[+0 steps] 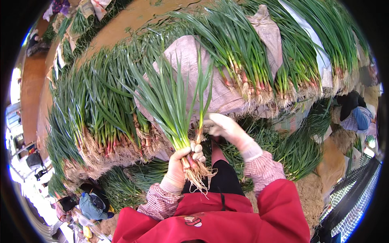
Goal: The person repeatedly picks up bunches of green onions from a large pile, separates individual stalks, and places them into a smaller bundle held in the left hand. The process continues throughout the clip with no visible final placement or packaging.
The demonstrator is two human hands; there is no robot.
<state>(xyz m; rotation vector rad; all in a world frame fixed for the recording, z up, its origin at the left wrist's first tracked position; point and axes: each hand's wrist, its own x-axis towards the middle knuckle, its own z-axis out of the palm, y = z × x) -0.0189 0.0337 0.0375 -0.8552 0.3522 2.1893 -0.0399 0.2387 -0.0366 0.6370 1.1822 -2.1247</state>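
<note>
My left hand [182, 161], in a pale glove, grips a small bunch of green garlic [177, 121] just above the roots. The leaves fan upward, and a tangle of pale roots [196, 176] hangs below the fist. One separate green garlic stalk [200, 115] stands at the bunch's right side, its lower end at my left fingertips. Right beside that stalk is my right hand [225, 129], gloved and motion-blurred. Its fingers are partly curled, and whether they touch the stalk is unclear. Behind the bunch, a greyish-pink cloth [222, 91] covers part of the pile.
Rows of green garlic [106, 121] lie left of the cloth, and more bunches [249, 60] lie right, with cloth strips [316, 42] between. Loose leaves [297, 152] cover the ground nearby. A person in blue [92, 205] is at lower left; another person [357, 118] is at far right.
</note>
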